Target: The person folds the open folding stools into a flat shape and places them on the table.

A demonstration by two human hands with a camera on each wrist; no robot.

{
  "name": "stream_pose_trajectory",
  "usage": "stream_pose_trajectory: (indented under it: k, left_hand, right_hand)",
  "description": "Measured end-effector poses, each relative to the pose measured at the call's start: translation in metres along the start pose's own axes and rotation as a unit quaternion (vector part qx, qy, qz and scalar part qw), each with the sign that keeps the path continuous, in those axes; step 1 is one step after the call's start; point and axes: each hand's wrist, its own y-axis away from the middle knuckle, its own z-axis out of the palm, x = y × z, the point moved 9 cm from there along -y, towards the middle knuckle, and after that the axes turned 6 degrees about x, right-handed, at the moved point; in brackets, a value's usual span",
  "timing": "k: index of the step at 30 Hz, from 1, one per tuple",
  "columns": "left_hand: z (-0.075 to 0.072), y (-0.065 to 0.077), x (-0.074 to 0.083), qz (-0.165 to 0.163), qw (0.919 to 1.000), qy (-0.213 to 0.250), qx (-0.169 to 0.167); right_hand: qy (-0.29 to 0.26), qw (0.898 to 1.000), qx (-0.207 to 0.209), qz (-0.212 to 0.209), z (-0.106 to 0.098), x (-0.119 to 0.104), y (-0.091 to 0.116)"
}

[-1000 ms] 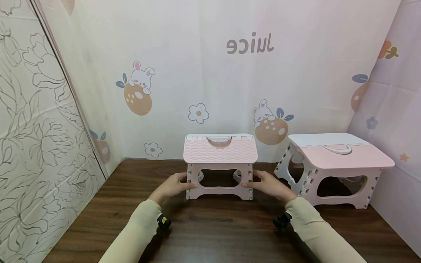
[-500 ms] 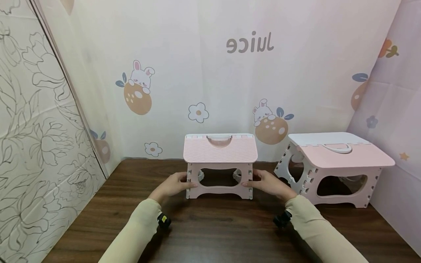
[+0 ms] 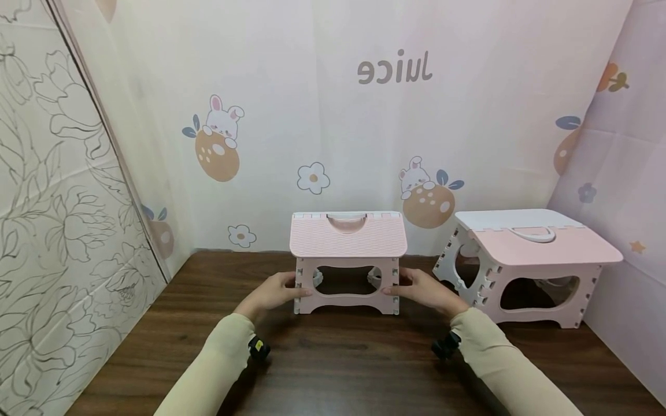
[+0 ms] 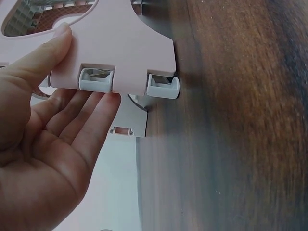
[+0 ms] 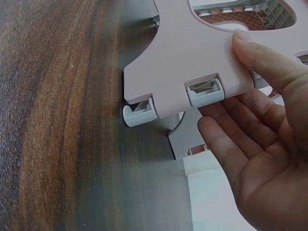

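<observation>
A small pink and white folding stool [image 3: 348, 245] stands unfolded on the wooden table in the middle of the head view. My left hand [image 3: 269, 294] grips its left side, thumb on the front panel and fingers at the hinged edge. On the opposite side my right hand [image 3: 428, 293] holds it the same way. Up close in the left wrist view, the pink leg panel [image 4: 120, 48] shows white hinge clips along its edge. The right wrist view shows the thumb [image 5: 260, 55] pressed beside the panel's oval cutout. The stool's rear is largely hidden.
A larger pink and white folding stool [image 3: 546, 248] stands unfolded at the right, turned at an angle. Behind the dark wooden table [image 3: 343, 370] hangs a printed curtain [image 3: 270, 86]. A flower-patterned panel [image 3: 67, 231] borders the left side.
</observation>
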Motion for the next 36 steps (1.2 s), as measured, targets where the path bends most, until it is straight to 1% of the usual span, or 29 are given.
stream_pose_trajectory:
  k: [8,15,19,27,36]
  left_hand:
    - [-0.0001,0.0003,0.0010,0.000,1.0000,0.001,0.000]
    - [0.0037,-0.0014,0.0012,0.016,0.9996,0.011,-0.018]
    - [0.0039,-0.0017,0.0014,0.022,0.9995,0.012,-0.020]
    - [0.0032,-0.0007,0.0009,0.011,0.9998,0.005,-0.016]
    - [0.0025,-0.0015,0.0009,0.015,0.9998,0.003,-0.016]
  right_hand:
    - [0.007,1.000,-0.003,0.002,0.0002,0.0017,-0.0015]
    - [0.008,1.000,-0.001,-0.003,-0.0003,0.0019,-0.0008]
    - [0.006,1.000,-0.004,-0.006,0.0001,0.0014,-0.0007]
    - [0.003,1.000,-0.008,-0.003,0.0003,0.0023,-0.0017]
    - [0.002,1.000,-0.012,0.001,-0.0001,0.0045,-0.0041]
